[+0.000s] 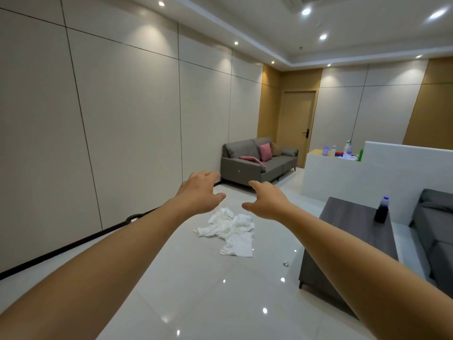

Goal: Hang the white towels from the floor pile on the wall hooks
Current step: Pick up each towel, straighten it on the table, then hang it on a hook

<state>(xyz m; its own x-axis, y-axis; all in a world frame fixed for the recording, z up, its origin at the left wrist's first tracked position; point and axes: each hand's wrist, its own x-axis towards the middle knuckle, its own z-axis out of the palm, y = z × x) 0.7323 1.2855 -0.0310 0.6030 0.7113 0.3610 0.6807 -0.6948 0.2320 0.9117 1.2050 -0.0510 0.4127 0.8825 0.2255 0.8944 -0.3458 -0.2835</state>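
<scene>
Towels (pixel 231 230): white, crumpled pile on the glossy floor (pixel 196 303), centre of view, untouched.
Left hand (pixel 198 192): outstretched, at 11 o'clock from the pile, fingers loosely bent, grasping nothing.
Right hand (pixel 266 201): outstretched, at 1 o'clock from the pile, relaxed, holding nothing.
Table (pixel 355 231): dark, at 3 o'clock from the pile; dark bottle (pixel 381 210) with blue cap upright on it.
Sofa (pixel 259 160): grey, at 12 o'clock, pink cushions.
Wall (pixel 110 123): pale panels at 9 o'clock; a small dark loop, possibly a hook, low down.
</scene>
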